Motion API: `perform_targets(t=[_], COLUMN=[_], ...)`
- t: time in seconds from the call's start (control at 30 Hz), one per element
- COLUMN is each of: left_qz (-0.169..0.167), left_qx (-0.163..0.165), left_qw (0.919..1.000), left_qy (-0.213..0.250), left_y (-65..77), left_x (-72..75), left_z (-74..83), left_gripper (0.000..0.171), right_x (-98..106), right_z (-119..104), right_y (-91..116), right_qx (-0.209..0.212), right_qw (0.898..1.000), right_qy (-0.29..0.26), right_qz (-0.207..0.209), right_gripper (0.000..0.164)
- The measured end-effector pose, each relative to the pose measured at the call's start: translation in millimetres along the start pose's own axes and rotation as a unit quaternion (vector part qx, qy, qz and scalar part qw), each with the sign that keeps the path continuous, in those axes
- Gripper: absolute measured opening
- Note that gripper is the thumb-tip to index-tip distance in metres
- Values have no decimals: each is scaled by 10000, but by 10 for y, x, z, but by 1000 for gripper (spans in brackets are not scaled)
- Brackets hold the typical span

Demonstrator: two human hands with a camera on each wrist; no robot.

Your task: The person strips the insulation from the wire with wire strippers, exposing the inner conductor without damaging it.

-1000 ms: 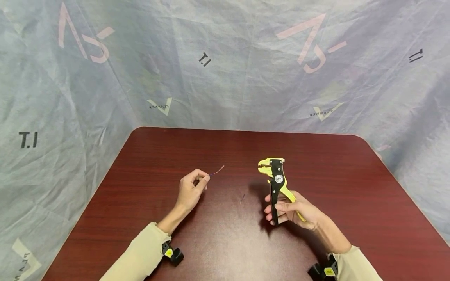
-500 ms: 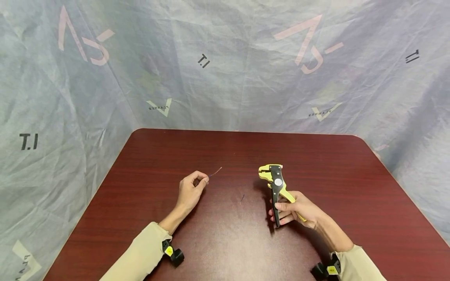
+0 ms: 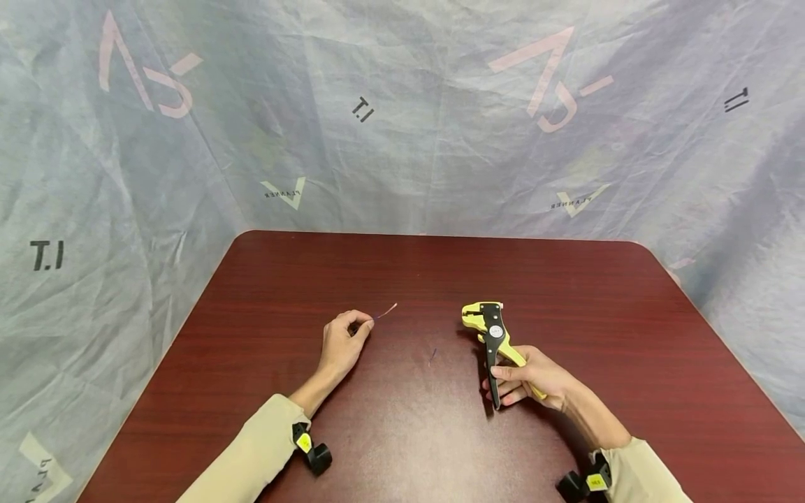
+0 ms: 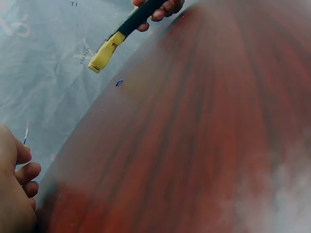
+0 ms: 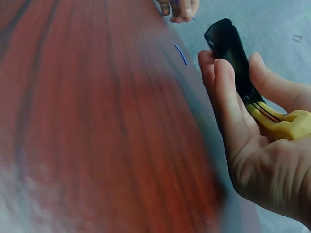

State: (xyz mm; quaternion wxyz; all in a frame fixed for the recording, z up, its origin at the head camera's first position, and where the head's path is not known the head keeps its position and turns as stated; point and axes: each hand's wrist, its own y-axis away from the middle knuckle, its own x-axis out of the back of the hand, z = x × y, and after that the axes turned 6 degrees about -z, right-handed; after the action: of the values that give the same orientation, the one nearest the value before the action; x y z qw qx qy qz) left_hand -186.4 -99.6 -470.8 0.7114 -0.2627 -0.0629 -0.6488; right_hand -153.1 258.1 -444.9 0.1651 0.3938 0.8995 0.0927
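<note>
My left hand [image 3: 342, 345] pinches a thin blue wire [image 3: 387, 311] between thumb and forefinger. The wire's bare, copper-coloured end points up and to the right; in the left wrist view the blue wire [image 4: 25, 138] pokes out past the thumb. My right hand [image 3: 534, 377] holds a yellow and black wire stripper [image 3: 493, 332] by its handles, head up and its mouth facing left. The handles stand spread apart. Between the hands a short blue piece of insulation [image 3: 432, 357] lies on the table, seen also as a blue sliver [image 5: 180, 54] in the right wrist view.
The dark red wooden table [image 3: 402, 433] has rounded far corners. A grey printed cloth [image 3: 402, 154] hangs behind it and along both sides. Black wrist cameras [image 3: 318, 457] are strapped over the light sleeves.
The wire stripper has sunk lower, toward the table, and its head has tipped a little. My left hand, still pinching the wire, has shifted only slightly down.
</note>
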Motion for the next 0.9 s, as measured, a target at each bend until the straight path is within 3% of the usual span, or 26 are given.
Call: perform_targets(t=[0.53, 0.9], left_qz=[-356, -555], left_qx=[-109, -347], left_qw=[9974, 9953], left_qy=[-610, -716], left_y=[-31, -16], left_x=[-34, -49], left_z=[-19, -44], left_gripper=[8, 4], right_x=[42, 36], right_z=[-2, -5], right_y=[-32, -27], right_qx=[-418, -618], right_qw=[9985, 9973], right_qy=[296, 288], right_qz=[209, 273], right_gripper=[15, 19])
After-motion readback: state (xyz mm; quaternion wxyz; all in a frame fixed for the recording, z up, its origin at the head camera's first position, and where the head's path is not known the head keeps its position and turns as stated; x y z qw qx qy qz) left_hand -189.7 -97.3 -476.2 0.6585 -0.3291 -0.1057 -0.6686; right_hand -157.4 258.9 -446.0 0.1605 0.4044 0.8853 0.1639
